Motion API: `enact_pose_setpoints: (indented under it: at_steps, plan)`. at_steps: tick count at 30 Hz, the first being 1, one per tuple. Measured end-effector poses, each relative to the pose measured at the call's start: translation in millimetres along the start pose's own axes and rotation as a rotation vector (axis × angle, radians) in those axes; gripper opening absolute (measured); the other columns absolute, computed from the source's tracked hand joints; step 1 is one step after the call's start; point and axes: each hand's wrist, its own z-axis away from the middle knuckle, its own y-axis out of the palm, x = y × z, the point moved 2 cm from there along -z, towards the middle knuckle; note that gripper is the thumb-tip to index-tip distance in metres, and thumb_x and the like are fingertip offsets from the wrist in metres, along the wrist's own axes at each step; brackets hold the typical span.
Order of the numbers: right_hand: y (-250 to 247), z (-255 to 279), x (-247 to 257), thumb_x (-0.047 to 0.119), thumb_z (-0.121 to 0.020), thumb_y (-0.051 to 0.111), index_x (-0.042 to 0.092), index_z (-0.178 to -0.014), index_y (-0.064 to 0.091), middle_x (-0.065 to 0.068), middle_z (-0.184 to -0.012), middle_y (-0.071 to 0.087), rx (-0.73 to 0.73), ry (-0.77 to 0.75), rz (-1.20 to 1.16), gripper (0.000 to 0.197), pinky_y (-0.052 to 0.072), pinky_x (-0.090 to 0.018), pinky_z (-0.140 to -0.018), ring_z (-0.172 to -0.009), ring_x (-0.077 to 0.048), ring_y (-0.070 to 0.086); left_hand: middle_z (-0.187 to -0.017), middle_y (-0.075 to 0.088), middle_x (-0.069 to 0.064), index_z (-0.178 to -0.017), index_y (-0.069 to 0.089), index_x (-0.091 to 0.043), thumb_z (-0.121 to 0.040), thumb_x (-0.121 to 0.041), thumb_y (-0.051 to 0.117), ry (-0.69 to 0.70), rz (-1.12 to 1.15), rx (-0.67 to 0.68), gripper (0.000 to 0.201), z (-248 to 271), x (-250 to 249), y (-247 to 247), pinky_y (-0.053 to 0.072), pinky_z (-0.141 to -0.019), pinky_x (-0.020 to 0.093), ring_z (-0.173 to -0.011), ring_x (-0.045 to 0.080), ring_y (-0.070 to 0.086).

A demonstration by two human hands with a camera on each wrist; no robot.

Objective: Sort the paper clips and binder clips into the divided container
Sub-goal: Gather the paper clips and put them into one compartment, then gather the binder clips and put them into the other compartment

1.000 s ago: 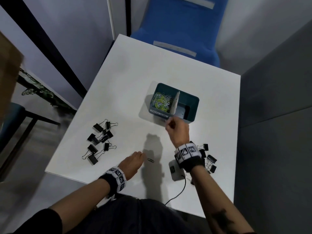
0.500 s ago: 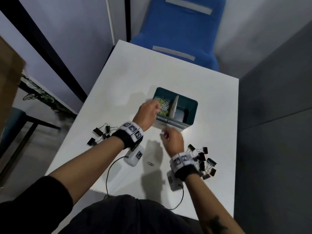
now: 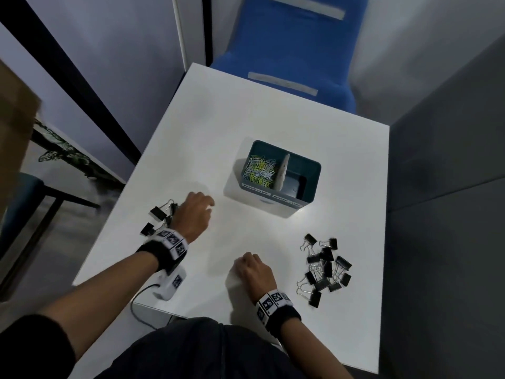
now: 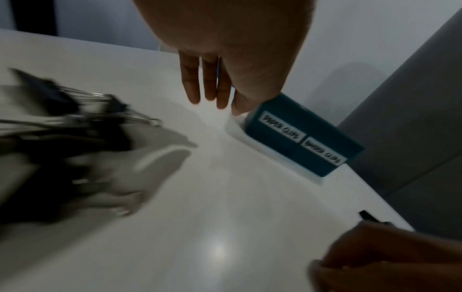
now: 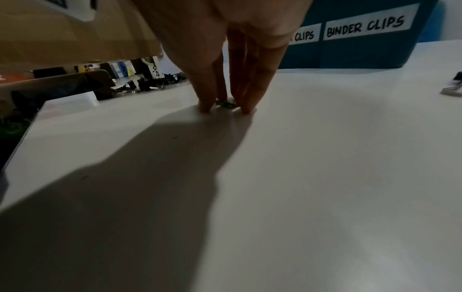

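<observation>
Right hand closes on the last loose paper clip; the binder clips wait in two heaps.

The right hand (image 5: 226, 65) has its fingertips (image 5: 207, 106) on the white table (image 3: 273, 121) around one small dark wire paper clip (image 5: 226, 104); whether it is already pinched, one cannot tell. It is better to slide the clip up against the thumb, then drop it in the left compartment of the teal divided container (image 3: 311, 168), where many coloured clips lie; the right compartment looks empty. The left hand (image 3: 195, 214) is relaxed, holding nothing. Black metal binder clips: about a dozen on the right (image 3: 325, 269), the left heap (image 3: 159, 214) partly hidden.

A white table (image 3: 273, 127) carries a teal divided container (image 3: 311, 192) near its centre, one heap of black binder clips (image 3: 323, 269) at the right, another heap (image 3: 158, 217) at the left edge, and a single paper clip (image 5: 226, 104) under fingertips.
</observation>
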Motion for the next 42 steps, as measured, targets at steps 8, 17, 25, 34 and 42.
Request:
enact_pose_setpoints:
  at_steps: [8, 17, 25, 34, 42]
  plan:
    - [10, -1, -3, 0.006, -0.048, 0.086, 0.019, -0.070, 0.062, 0.003, -0.072, 0.057, 0.038, 0.169, -0.051, 0.035, 0.029, -0.022, -0.036, -0.064, -0.017, 0.058, -0.156, 0.014, 0.011, -0.149, 0.015, -0.025, -0.083, -0.039, 0.059, -0.513, -0.207, 0.217, 0.081, 23, 78, -5, 0.027, -0.109, 0.054, -0.141, 0.039, 0.009]
    - [11, -6, 1, 0.006, -0.044, 0.084, 0.010, -0.074, 0.063, -0.004, -0.072, 0.056, 0.187, 0.220, 0.114, 0.037, 0.024, -0.023, -0.036, -0.062, -0.020, 0.056, -0.160, -0.008, 0.007, -0.152, 0.005, -0.024, -0.088, -0.045, 0.048, -0.146, -0.301, 0.399, 0.079, 39, 26, 36, 0.019, -0.114, 0.053, -0.145, 0.033, -0.006]
    - [-13, -7, -5, -0.004, -0.081, 0.052, 0.006, -0.104, 0.053, -0.010, -0.103, 0.056, 0.121, 0.123, -0.031, 0.025, 0.038, -0.034, -0.062, -0.092, -0.030, 0.057, -0.160, -0.009, 0.008, -0.151, -0.005, -0.028, -0.077, -0.078, 0.043, -0.513, -0.206, 0.278, 0.102, 87, 70, -2, 0.015, -0.114, 0.056, -0.144, 0.040, -0.005]
    - [-148, -91, -42, 0.002, -0.089, 0.056, 0.011, -0.083, 0.058, -0.001, -0.082, 0.062, -0.538, 0.250, -0.375, 0.011, 0.045, -0.020, -0.063, -0.070, -0.015, 0.056, -0.154, -0.030, 0.007, -0.149, -0.021, -0.023, -0.071, -0.089, 0.026, -0.386, -0.035, 0.279, 0.113, 114, 82, 31, 0.002, -0.118, 0.049, -0.142, 0.025, -0.026]
    - [-148, -70, -72, 0.010, -0.086, 0.063, 0.016, -0.088, 0.061, 0.001, -0.088, 0.060, -0.700, 0.347, -0.404, 0.006, 0.049, -0.025, -0.066, -0.074, -0.014, 0.057, -0.153, -0.033, 0.005, -0.149, -0.020, -0.021, -0.075, -0.077, 0.020, -0.103, -0.102, 0.383, 0.100, 88, 31, 56, -0.003, -0.118, 0.044, -0.141, 0.025, -0.030]
